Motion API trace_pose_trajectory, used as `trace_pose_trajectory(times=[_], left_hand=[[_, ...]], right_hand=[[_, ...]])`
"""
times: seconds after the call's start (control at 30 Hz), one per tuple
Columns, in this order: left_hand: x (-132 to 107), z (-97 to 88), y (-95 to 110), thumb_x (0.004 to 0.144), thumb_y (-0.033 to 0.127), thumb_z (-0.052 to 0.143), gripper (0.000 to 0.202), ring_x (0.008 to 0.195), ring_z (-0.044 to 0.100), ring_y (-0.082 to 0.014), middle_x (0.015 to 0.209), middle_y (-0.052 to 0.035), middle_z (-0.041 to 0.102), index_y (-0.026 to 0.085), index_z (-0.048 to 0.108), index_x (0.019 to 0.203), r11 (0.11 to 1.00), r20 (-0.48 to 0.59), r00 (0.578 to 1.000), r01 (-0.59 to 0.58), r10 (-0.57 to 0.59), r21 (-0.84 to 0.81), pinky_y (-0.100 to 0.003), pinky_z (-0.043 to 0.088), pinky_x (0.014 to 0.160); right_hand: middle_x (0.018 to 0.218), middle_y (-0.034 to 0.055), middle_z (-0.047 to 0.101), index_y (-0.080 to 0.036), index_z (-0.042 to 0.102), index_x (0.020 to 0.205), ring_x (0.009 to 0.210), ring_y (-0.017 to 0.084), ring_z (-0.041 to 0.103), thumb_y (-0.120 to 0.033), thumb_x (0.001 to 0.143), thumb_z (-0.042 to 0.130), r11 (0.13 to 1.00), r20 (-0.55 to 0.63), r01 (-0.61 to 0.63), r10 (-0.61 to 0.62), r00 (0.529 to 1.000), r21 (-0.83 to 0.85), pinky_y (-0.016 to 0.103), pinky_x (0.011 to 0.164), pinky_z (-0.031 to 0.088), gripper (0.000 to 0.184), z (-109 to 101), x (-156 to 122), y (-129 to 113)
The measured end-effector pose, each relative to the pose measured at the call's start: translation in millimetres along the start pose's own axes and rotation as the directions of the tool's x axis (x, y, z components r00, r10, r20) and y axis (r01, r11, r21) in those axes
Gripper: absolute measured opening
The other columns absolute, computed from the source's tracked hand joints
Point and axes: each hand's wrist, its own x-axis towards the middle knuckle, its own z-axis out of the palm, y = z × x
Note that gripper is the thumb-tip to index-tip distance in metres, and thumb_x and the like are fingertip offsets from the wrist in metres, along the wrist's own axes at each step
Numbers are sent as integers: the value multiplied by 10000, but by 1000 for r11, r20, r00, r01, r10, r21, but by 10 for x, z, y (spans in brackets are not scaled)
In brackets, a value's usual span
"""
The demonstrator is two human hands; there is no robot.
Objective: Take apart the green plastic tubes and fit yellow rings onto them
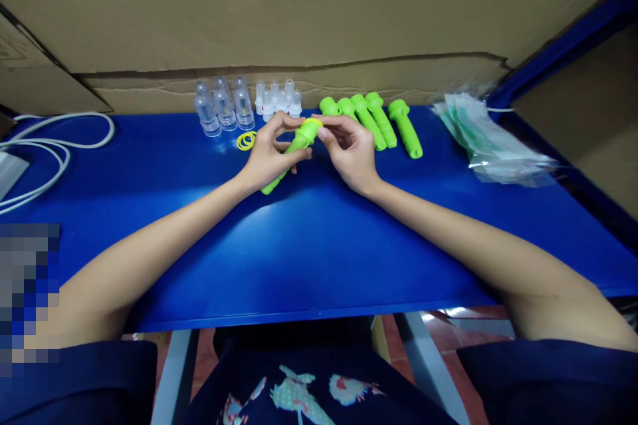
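My left hand [272, 152] is wrapped round a lime-green ribbed handle [302, 137], which it holds tilted above the table with its wider end up and to the right. On that wider end sits a yellow rubber ring [313, 122]. The fingertips of my right hand [351, 149] pinch the ring at the handle's rim. Just left of my left hand, more yellow rings [246, 140] lie on the table. Behind my right hand, several matching green handles [369, 120] lie side by side, one [406, 129] a little apart.
Several clear plastic domed tubes [222, 109] stand at the back left, beside smaller white-based clear bulbs [279, 100]. Clear plastic bags with green print [491, 139] lie at the right. A white cable [60, 143] coils at the left. Cardboard [279, 12] walls the back of the blue table [319, 245].
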Motion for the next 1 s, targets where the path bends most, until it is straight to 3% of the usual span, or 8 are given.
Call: trace_pose_trajectory(times=[0.23,0.37,0.53,0.7,0.87,1.0], left_hand=[[-28,27,-23,721,355,939,546,674,754,-143,1271,-100,703,210,528,1050,1000,-21,1000,2,-2,-7,-247,589,501],[-15,7,-113,729,441,951,590,702,762,-152,1199,-79,709,222,506,1048,999,-75,997,-33,33,0,-257,605,538],[2,-20,-178,723,528,960,658,705,757,-147,1193,-68,713,239,472,1058,999,-98,994,-43,43,0,-232,587,532],[5,-17,-204,740,497,957,641,742,775,-174,1134,-49,694,249,468,1072,999,-123,992,-43,43,8,-229,577,526],[5,-8,-208,752,497,946,623,694,750,-140,1058,-15,675,255,467,1068,999,-132,990,-48,48,8,-199,542,503],[-4,-13,-160,761,451,943,619,689,742,-140,1065,-19,660,268,471,1118,1000,-148,989,-20,20,0,-205,536,492]], right_hand=[[1191,80,825,-236,797,1090,1138,276,796,-463,1032,684,975,-47,144,-154,987,-170,487,1038,650,260,-20,-40,-48],[1324,92,785,-227,778,1249,1290,307,735,-373,1047,636,920,52,258,-254,966,-296,534,1157,585,287,7,-123,-46],[1596,87,598,-218,559,1599,1515,307,545,-297,1051,533,866,230,319,-245,942,-385,533,1262,491,554,19,-186,-13],[1704,64,464,-216,401,1704,1593,294,431,-239,1044,456,851,294,328,-217,931,-411,532,1314,418,663,10,-188,12],[1716,88,447,-184,394,1702,1608,287,409,-226,1040,423,853,325,317,-187,927,-414,524,1330,389,664,22,-200,-44],[1689,77,494,-242,450,1664,1596,307,437,-283,1015,512,904,284,219,-116,952,-367,544,1301,435,653,45,-198,-95]])
